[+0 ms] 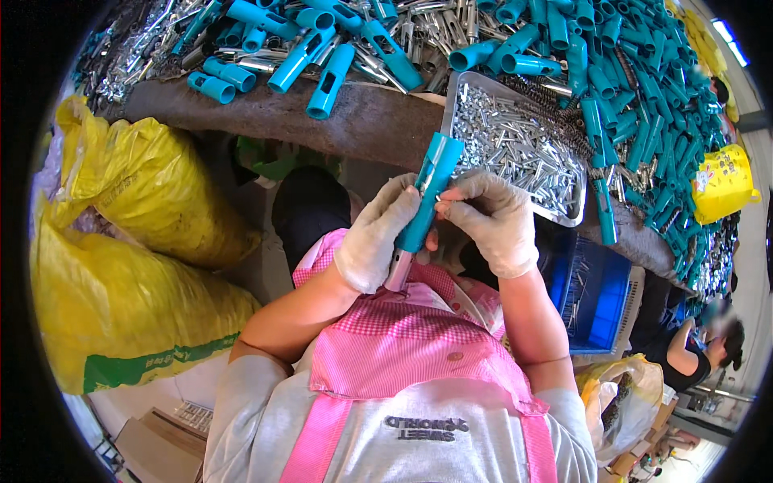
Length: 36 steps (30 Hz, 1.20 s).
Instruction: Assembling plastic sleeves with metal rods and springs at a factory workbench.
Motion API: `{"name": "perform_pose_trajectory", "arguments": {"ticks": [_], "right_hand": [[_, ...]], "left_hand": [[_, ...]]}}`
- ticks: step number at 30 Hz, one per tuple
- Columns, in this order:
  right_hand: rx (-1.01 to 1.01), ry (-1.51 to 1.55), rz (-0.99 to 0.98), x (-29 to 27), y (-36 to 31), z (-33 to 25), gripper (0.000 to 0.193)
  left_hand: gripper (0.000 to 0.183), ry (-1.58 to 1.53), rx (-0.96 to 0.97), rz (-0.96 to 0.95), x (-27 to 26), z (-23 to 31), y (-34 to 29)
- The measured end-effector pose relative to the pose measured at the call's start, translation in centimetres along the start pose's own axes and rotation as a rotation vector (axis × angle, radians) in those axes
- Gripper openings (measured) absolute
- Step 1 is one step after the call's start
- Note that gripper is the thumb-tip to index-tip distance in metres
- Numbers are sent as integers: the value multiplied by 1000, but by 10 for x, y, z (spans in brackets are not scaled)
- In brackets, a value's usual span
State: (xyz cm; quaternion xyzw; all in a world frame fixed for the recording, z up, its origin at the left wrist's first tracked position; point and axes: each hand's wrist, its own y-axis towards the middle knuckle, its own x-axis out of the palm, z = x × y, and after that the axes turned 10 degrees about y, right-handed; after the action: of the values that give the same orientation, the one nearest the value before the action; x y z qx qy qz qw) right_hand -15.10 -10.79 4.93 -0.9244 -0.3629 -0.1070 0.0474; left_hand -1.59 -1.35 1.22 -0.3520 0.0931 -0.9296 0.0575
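Note:
A teal slotted tube (416,227) with a silvery metal end stands tilted in front of my pink apron. My left hand (378,233), in a whitish glove, is wrapped round its middle. On the other side my right hand (493,221), gloved alike, pinches a small metal pin (440,199) against the tube's side. Just beyond my right hand lies a metal tray (581,193) filled with many small silvery pins (515,137). The fingertips behind the tube are partly hidden.
Heaped teal tubes (644,105) and metal parts cover the bench (362,133). Yellow sacks (137,282) stand at left. A blue crate (608,298) holding metal rods is at lower right. A yellow bucket (725,183) sits on the bench; another person (692,354) sits at far right.

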Motion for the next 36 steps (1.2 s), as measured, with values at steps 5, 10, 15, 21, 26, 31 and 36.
{"name": "perform_pose_trajectory", "arguments": {"ticks": [5,10,15,21,26,31,36], "right_hand": [[183,348,87,-1,-8,15,8],[198,-28,8,-1,2,7,6],[-314,-1002,78,-24,47,-22,13],[-314,-1323,-57,-57,92,-5,17],[-371,-1475,-8,-54,94,-4,11],[-430,-1025,178,-56,70,-7,13],[-101,-196,131,-33,26,-9,11]], "left_hand": [[40,470,293,102,0,-10,-3],[38,767,287,142,-8,-6,0],[31,191,61,163,-11,-10,1],[36,32,-2,226,-17,-6,2],[38,39,18,253,-19,2,5],[41,-209,11,-54,-21,6,4],[39,-665,-122,-422,-17,3,13]]}}
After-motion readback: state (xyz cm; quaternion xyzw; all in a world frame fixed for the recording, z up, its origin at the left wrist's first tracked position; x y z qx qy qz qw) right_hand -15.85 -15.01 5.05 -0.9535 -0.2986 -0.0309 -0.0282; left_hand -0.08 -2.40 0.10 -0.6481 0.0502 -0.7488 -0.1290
